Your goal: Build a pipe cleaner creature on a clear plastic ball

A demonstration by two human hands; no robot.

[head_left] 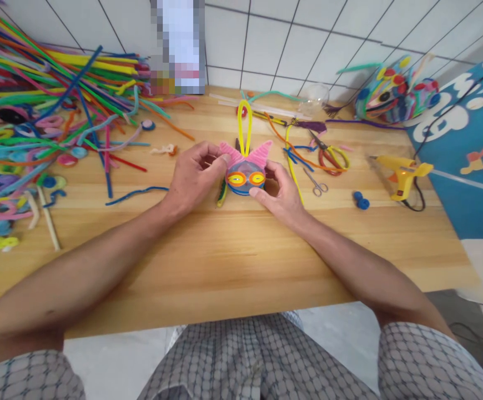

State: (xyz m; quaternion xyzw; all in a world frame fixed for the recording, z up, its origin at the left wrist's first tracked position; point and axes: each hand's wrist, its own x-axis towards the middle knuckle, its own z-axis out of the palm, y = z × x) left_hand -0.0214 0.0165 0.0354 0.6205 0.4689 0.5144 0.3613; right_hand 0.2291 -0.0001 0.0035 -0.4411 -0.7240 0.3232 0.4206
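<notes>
Between my hands is a pipe-cleaner animal head with pink pointed ears, orange-and-yellow ringed eyes and a grey-blue body. A yellow loop rises from its top. My left hand pinches the ear on the left between thumb and fingers. Around the lower right side curls my right hand, its thumb at the bottom edge and its fingers partly hidden behind. A green-and-yellow piece shows beside the head, under my left fingers. Left of my left hand lies a short blue pipe cleaner.
Piles of coloured pipe cleaners cover the table's left side. To the right lie scissors, small metal scissors, blue pompoms and a yellow glue gun. A colourful pipe-cleaner figure stands at the back right, near the tiled wall.
</notes>
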